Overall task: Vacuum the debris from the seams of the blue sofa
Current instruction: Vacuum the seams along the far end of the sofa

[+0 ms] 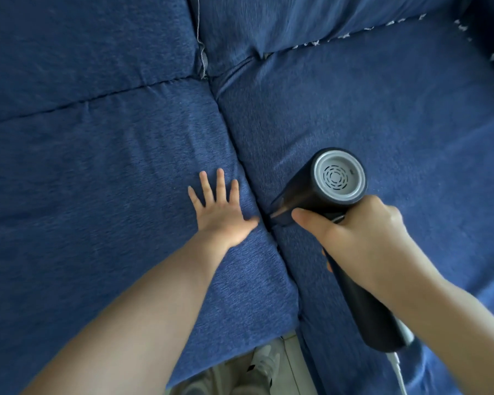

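Left hand [221,212] is flat, fingers spread, pressing the left cushion [111,181] beside the seam [241,155]; right hand [360,238] grips the vacuum [320,192], nozzle in the gap. Hold the seam open, feed slowly toward the backrest [297,18]

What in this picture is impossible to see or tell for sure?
All in the head view:
- Vacuum nozzle tip: hidden by its own body and the right hand gripping it.
- Debris in the seam: too dark and narrow to tell.
- White cord: cut off by the bottom edge.
- Pale pattern at top right: blurred, too small.
- Fabric under the left hand, which lies flat on the cushion.
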